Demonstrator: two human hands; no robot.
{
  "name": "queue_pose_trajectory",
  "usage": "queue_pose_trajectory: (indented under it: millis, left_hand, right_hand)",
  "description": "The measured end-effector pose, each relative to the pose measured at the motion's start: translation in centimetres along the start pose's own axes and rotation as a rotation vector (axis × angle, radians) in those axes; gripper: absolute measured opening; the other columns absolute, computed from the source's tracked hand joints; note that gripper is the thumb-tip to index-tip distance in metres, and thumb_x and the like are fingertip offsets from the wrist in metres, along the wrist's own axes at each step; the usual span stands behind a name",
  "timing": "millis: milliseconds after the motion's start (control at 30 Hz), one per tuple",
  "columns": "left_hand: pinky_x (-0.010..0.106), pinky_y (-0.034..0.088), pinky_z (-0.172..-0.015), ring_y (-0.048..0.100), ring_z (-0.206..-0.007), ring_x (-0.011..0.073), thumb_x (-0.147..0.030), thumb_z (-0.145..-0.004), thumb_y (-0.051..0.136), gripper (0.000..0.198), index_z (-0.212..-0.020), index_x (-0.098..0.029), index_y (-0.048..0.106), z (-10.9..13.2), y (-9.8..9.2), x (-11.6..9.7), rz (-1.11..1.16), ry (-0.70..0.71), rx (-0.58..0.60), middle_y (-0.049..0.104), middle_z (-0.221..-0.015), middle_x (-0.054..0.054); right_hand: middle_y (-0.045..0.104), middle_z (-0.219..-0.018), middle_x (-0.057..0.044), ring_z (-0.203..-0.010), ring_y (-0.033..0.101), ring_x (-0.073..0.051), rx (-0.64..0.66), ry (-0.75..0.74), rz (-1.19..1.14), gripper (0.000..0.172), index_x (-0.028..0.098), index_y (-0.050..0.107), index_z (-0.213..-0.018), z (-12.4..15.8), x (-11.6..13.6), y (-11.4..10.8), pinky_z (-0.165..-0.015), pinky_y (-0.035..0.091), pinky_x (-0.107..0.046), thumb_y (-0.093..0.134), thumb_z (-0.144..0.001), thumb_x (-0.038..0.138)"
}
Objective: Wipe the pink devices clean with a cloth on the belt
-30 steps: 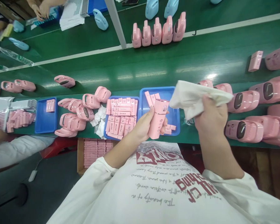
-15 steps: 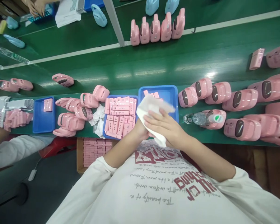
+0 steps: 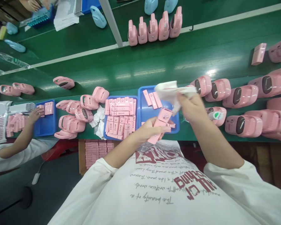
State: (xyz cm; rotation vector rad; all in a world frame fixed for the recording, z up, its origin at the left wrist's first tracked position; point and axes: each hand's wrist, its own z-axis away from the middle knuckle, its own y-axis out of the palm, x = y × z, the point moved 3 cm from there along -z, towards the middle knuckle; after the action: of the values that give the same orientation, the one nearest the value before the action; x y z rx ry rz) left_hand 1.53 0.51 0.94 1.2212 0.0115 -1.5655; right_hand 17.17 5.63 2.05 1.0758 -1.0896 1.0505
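Note:
My left hand point(image 3: 148, 128) is closed around a pink handheld device point(image 3: 160, 124), held tilted over the near edge of a blue tray point(image 3: 143, 109). My right hand point(image 3: 190, 105) grips a crumpled white cloth point(image 3: 170, 90), lifted just above and to the right of the device, apart from it. Three flat pink parts point(image 3: 152, 98) lie in the far left of that tray. A second blue tray point(image 3: 105, 132) to the left is packed with several small pink panels point(image 3: 120, 116).
Several finished pink devices point(image 3: 243, 93) lie to the right on the green bench, with a plastic bottle point(image 3: 215, 114) among them. More pink shells point(image 3: 77, 113) pile at the left. Another person's hand point(image 3: 35, 114) reaches into a small blue tray point(image 3: 46, 126). A row of pink devices point(image 3: 154, 28) stands on the belt.
My right hand first brought the cloth down over the device and rubbed it, then lifted it up and right, uncovering the device. The other person's arm reached to the small tray.

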Motion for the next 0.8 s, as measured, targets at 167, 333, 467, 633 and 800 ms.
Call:
queue_pose_trajectory:
  millis: [167, 333, 467, 633, 800]
  left_hand:
    - [0.022, 0.041, -0.048, 0.051, -0.049, 0.0074, -0.033, -0.066, 0.075, 0.033, -0.093, -0.014, 0.066, 0.7, 0.7, -0.4, -0.253, -0.117, 0.118, 0.061, -0.07, 0.0]
    - [0.025, 0.044, -0.053, 0.054, -0.054, 0.0107, -0.031, -0.069, 0.071, 0.031, -0.096, -0.016, 0.068, 1.2, 0.5, 0.7, -0.265, -0.168, 0.1, 0.063, -0.073, 0.002]
    - [0.024, 0.041, -0.048, 0.048, -0.048, 0.0096, -0.029, -0.07, 0.07, 0.032, -0.097, -0.014, 0.064, -1.4, -1.4, 4.1, -0.21, -0.233, -0.018, 0.056, -0.062, -0.001]
    - [0.024, 0.045, -0.067, 0.058, -0.07, 0.0121, -0.012, -0.073, 0.065, 0.024, -0.097, -0.012, 0.06, -9.3, -5.4, 6.2, -0.447, -0.16, -0.368, 0.064, -0.079, 0.003]
    - [0.031, 0.044, -0.08, 0.06, -0.098, 0.0242, -0.014, -0.073, 0.07, 0.057, -0.123, -0.002, 0.045, -17.1, -6.7, 4.7, -0.637, -0.178, -0.538, 0.061, -0.111, 0.023]
  right_hand:
    - [0.049, -0.038, 0.001, -0.033, 0.044, -0.012, 0.67, 0.316, 0.083, 0.056, 0.019, 0.055, -0.054, 1.6, -1.6, 3.4, -0.031, 0.037, -0.024, 0.054, -0.077, 0.07]
    - [0.054, -0.046, 0.001, -0.041, 0.049, -0.012, 0.572, 0.142, 0.25, 0.049, 0.017, 0.058, -0.061, 2.3, -1.9, 3.2, -0.041, 0.038, -0.024, 0.045, -0.087, 0.057]
    - [0.065, -0.067, -0.004, -0.062, 0.06, -0.019, 0.314, -0.062, 0.577, 0.034, 0.017, 0.065, -0.077, 1.5, -4.2, 0.9, -0.062, 0.048, -0.032, 0.048, -0.081, 0.046]
    - [0.068, -0.079, -0.009, -0.076, 0.063, -0.026, -0.208, 0.054, 0.522, 0.045, 0.017, 0.065, -0.083, 2.8, -7.8, -4.2, -0.071, 0.051, -0.039, 0.048, -0.077, 0.058]
    - [0.059, -0.06, -0.004, -0.066, 0.059, -0.023, -0.239, 0.244, 0.419, 0.049, 0.018, 0.061, -0.07, 5.4, -9.5, -6.5, -0.065, 0.05, -0.038, 0.053, -0.071, 0.066]
